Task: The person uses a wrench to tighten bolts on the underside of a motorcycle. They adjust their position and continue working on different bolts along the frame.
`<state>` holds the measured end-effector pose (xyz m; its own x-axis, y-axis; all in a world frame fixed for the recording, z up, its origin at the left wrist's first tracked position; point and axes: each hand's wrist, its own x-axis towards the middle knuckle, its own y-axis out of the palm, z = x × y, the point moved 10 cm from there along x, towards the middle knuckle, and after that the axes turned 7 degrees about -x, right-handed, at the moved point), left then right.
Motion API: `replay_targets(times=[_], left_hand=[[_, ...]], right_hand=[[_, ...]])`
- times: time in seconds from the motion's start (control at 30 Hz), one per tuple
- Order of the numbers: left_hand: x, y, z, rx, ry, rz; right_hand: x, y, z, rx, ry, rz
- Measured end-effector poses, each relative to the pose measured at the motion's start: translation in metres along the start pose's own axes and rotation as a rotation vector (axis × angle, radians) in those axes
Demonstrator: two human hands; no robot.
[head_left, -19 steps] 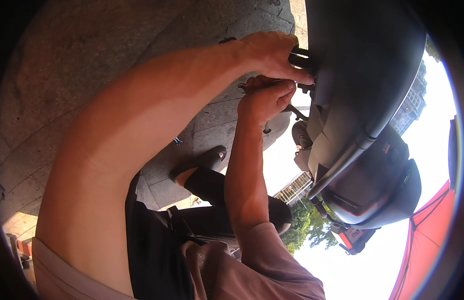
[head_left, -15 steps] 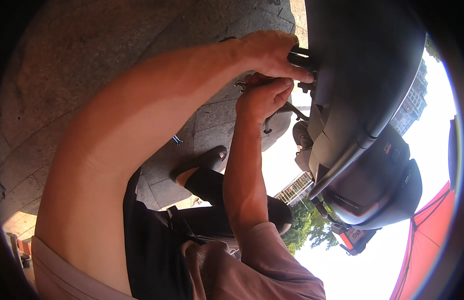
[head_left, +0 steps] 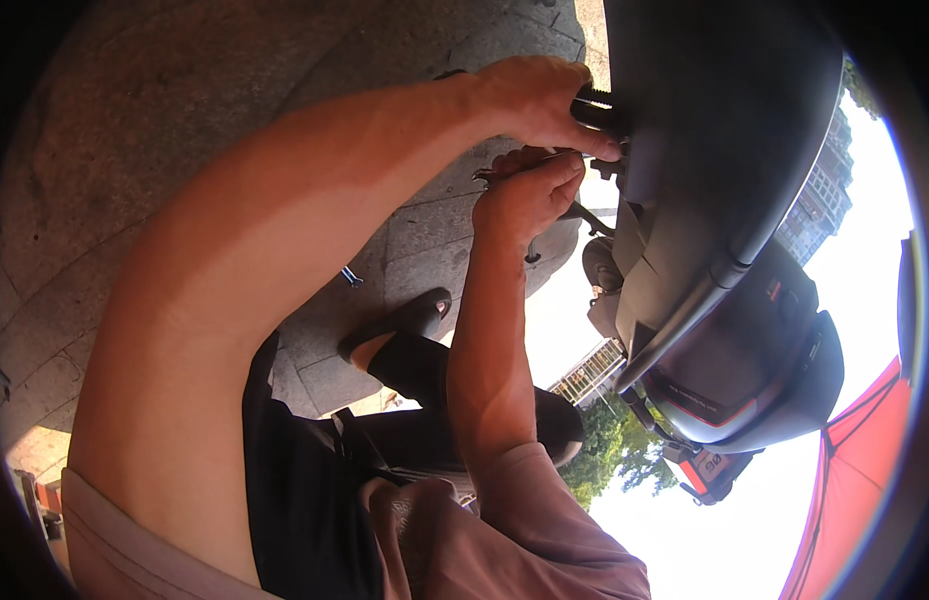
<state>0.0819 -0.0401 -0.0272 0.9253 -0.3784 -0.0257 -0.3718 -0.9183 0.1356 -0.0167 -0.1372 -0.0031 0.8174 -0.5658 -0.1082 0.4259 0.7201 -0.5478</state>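
Observation:
My left hand (head_left: 545, 110) reaches up to the underside of a dark scooter body (head_left: 720, 110), fingers curled at a black threaded part (head_left: 597, 95), one fingertip pressing beside a small fitting (head_left: 607, 168). What its fingers grip is mostly hidden. Just below, my right hand (head_left: 530, 200) is closed round a metal wrench (head_left: 485, 176), whose open jaw sticks out at the left of the fingers. Its fingertips are close against my left hand, below the same fittings.
Stone paving (head_left: 185, 100) carries my sandalled foot (head_left: 415, 318) and a small blue-handled tool (head_left: 352, 276). At right are a black top box (head_left: 745, 370) on the scooter, a railing (head_left: 585, 375), trees, a distant building and a red canopy (head_left: 865, 450).
Both hands stay at the same fittings with little visible movement. The scooter and hands appear shifted very slightly up and left in the view.

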Motion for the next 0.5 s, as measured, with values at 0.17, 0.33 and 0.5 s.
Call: replay_targets(times=[0.17, 0.33, 0.5], left_hand=[[-0.001, 0.000, -0.001, 0.038, -0.014, 0.014], [-0.004, -0.002, -0.004, 0.052, -0.035, 0.013], [-0.003, -0.001, -0.001, -0.006, -0.070, 0.042]], right_hand=[[0.017, -0.052, 0.070, -0.881, -0.671, 0.004], [0.024, -0.056, 0.046, -0.666, -0.639, -0.026], [0.008, -0.032, 0.011, -0.299, -0.159, 0.066]])
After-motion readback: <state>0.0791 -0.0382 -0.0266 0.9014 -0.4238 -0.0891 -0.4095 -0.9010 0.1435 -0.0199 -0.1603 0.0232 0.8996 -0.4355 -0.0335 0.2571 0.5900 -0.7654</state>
